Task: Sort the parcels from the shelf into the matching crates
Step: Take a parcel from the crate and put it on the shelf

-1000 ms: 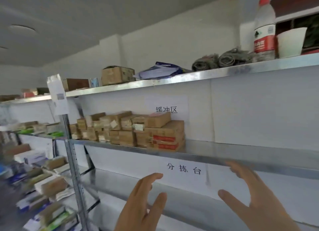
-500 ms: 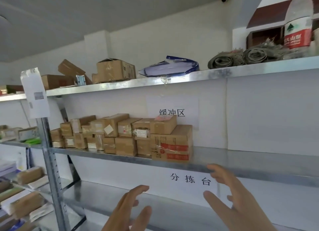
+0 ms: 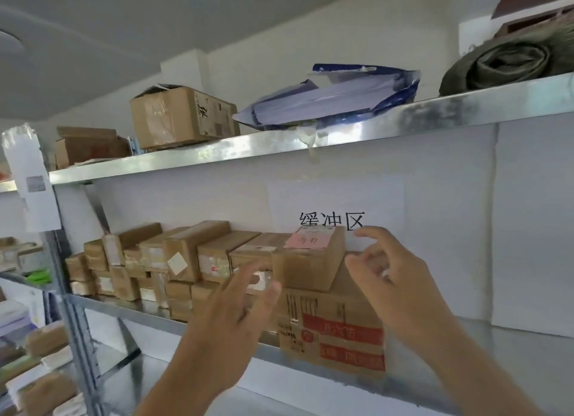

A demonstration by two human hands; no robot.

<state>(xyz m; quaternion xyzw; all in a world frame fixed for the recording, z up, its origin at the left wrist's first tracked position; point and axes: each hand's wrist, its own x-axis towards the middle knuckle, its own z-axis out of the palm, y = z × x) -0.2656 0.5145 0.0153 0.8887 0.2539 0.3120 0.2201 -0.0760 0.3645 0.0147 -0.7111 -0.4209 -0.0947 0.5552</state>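
Left hand (image 3: 236, 303): raised before the middle shelf (image 3: 484, 347), fingers spread wide and holding nothing, its fingertips just short of the small parcel's left face.
Right hand (image 3: 388, 279): raised on the other side, fingers loosely spread, holding nothing, close beside the small parcel's right face; contact cannot be told through the blur.
Small parcel (image 3: 307, 260): a brown carton with a pink slip on top, between the two hands, sitting on a larger box.
Larger box (image 3: 335, 331): cardboard with red tape bands, on the shelf below and between the hands.
Other parcels (image 3: 174, 260): a double-stacked row of small brown cartons running off to the left of the left hand.
Sign (image 3: 330, 221): white paper with black characters on the wall just above the right hand.
Top shelf (image 3: 217, 151): overhead, carrying a brown carton (image 3: 183, 117), a blue-and-white bag (image 3: 329, 98) and a dark rolled cloth (image 3: 509, 64).
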